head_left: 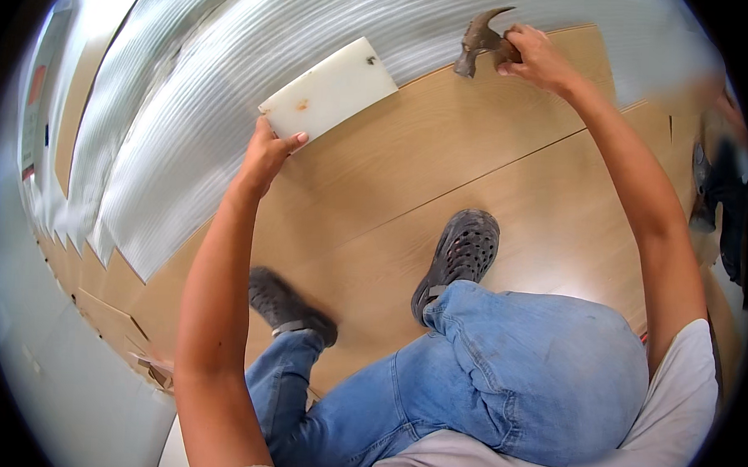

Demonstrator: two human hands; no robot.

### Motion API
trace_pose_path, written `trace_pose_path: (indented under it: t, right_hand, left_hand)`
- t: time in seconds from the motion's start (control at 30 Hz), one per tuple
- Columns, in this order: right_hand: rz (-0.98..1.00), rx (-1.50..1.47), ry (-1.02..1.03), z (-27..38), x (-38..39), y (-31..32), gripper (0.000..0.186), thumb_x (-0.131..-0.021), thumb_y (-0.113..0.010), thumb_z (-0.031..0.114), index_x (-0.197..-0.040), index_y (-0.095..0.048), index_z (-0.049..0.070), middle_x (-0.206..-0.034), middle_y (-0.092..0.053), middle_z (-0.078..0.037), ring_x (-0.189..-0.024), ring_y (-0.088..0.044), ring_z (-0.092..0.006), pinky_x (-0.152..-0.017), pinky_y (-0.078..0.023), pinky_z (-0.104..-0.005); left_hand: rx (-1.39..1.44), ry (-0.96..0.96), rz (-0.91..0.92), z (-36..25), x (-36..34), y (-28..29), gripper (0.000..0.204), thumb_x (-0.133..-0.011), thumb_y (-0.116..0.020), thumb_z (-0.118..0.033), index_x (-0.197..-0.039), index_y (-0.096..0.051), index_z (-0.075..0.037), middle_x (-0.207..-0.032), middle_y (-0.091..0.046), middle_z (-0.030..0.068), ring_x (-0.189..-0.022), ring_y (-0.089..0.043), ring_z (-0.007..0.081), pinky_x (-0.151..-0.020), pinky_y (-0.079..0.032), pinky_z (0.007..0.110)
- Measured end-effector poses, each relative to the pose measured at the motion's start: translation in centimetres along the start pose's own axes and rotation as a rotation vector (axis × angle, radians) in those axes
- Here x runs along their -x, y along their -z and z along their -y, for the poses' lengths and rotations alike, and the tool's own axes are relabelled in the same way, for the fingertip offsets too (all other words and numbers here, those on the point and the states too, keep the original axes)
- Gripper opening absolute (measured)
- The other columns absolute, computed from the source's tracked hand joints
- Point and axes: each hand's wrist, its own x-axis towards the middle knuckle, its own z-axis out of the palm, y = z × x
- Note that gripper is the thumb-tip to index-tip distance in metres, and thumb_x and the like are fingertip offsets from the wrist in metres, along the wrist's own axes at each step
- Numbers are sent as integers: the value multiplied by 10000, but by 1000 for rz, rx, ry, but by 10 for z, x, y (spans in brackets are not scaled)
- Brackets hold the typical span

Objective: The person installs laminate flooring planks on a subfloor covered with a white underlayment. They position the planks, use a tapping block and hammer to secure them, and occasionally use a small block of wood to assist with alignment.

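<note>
My left hand (271, 152) grips the near left corner of a flat white rectangular block (334, 90), its thumb on top. The block has brownish stains and a dark mark at its far end. It lies along the far edge of a wood-look floor plank (412, 127), partly over the silvery underlay. Farther right, my right hand (538, 59) is closed round a claw hammer (481, 44), near its rusty brown head. The hammer is held apart from the block, near the plank's far edge. Most of its handle is hidden by my hand.
Ribbed silvery underlay (178, 133) spreads beyond the planks. Staggered plank ends (126, 277) run along the left by a pale wall (27, 335). My dark clogs (465, 250) rest on the laid planks. At the right edge, part of another person (731, 191) shows, blurred.
</note>
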Motion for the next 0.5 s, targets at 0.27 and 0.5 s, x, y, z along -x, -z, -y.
trace_pose_path:
  t: [0.27,0.5]
  right_hand:
    - [27,39,13,-7,-8,-2,330,-792,-830,323,-1005,-687,116,-1055,-640,-113,-1110,-583,-334,-998,-434,-471]
    - [195,23,-85,19,-20,25,343,-815,-816,356,-966,-659,91,-1010,-625,-118,-1024,-584,-326,-909,-458,-460]
  left_hand:
    - [32,-173,-37,25,-12,6,734,-903,-777,-219,-1472,-364,-9,-1313,-570,160,-1193,-546,257,-1043,-437,420]
    - [107,-202,48,35,-13,16,736,-922,-743,-203,-1515,-338,-46,-1371,-559,134,-1227,-539,237,-1042,-438,389]
